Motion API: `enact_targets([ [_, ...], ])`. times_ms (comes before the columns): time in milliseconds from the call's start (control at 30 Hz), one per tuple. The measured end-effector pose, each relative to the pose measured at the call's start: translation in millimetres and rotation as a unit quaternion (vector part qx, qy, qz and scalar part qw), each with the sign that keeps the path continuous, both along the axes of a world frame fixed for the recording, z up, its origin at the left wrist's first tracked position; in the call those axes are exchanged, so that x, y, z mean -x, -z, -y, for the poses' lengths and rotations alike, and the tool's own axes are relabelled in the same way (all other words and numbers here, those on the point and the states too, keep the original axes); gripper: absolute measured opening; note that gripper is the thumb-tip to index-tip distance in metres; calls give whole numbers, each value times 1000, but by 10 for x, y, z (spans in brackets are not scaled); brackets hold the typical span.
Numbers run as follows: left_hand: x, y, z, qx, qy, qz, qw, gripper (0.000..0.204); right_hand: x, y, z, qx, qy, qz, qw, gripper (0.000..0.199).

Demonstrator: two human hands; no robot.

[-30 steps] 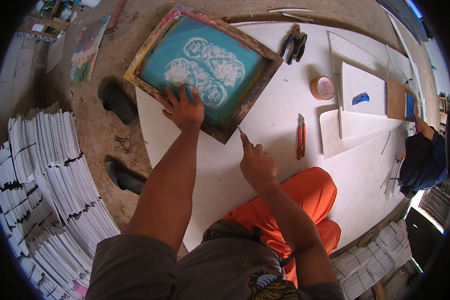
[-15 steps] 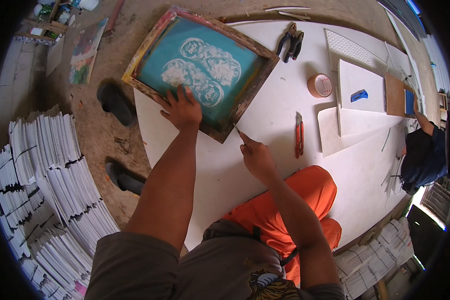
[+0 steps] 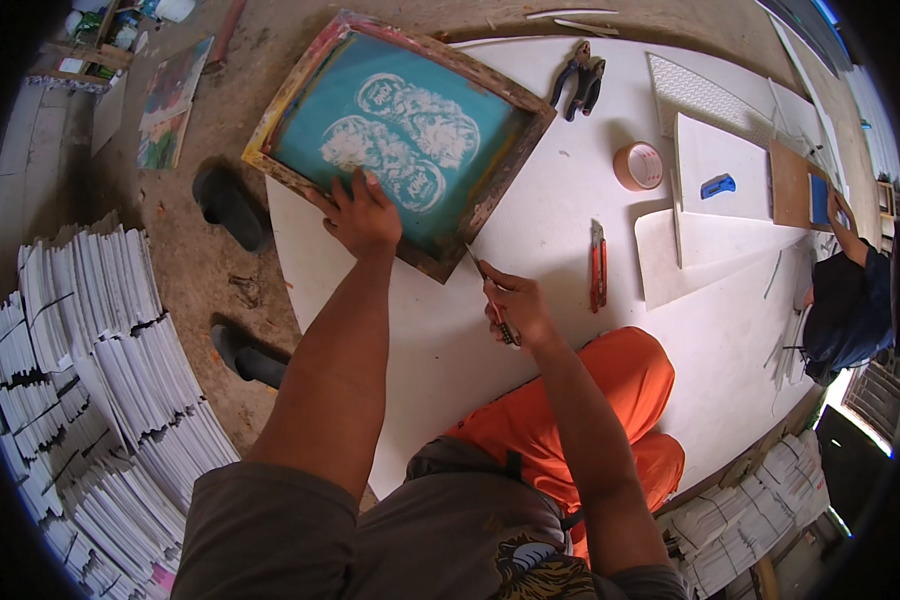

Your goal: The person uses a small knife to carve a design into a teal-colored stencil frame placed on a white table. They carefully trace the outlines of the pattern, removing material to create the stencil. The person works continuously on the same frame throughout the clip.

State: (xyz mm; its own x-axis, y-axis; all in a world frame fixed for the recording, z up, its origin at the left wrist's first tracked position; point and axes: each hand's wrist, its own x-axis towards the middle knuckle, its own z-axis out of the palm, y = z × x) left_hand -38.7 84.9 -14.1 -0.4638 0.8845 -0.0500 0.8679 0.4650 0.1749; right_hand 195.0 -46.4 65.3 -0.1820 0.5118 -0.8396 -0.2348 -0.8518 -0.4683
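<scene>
A wooden-framed printing screen [image 3: 370,135], with teal mesh and two white sandal-sole shapes, lies on a white sheet [image 3: 550,185]. My left hand [image 3: 365,222] rests on its near side, fingers spread over the wooden edge and the mesh. In my right hand [image 3: 518,305] is a utility knife [image 3: 506,325] with a red and black handle, its fingers wrapped round it. The thin blade points at the near corner of the screen's frame; whether it touches the wood I cannot tell. Right of that hand lies a second, red utility knife [image 3: 598,266].
Pliers [image 3: 578,82], a tape roll [image 3: 638,166] and a blue cutter [image 3: 717,187] on white board pieces [image 3: 715,155] lie to the right. Another person's hand [image 3: 846,228] is at the far right. Paper stacks [image 3: 100,340] and dark slippers [image 3: 232,208] are on the left.
My right hand has turned and its grip has shifted, so the knife's handle now shows below the fingers. My left hand stays on the screen.
</scene>
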Motion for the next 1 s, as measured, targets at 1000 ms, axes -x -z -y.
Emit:
enact_targets([
  [1000, 18, -31, 2, 7, -3, 20, 1000, 55, 280, -155, 123, -273, -357, 462, 764, 46],
])
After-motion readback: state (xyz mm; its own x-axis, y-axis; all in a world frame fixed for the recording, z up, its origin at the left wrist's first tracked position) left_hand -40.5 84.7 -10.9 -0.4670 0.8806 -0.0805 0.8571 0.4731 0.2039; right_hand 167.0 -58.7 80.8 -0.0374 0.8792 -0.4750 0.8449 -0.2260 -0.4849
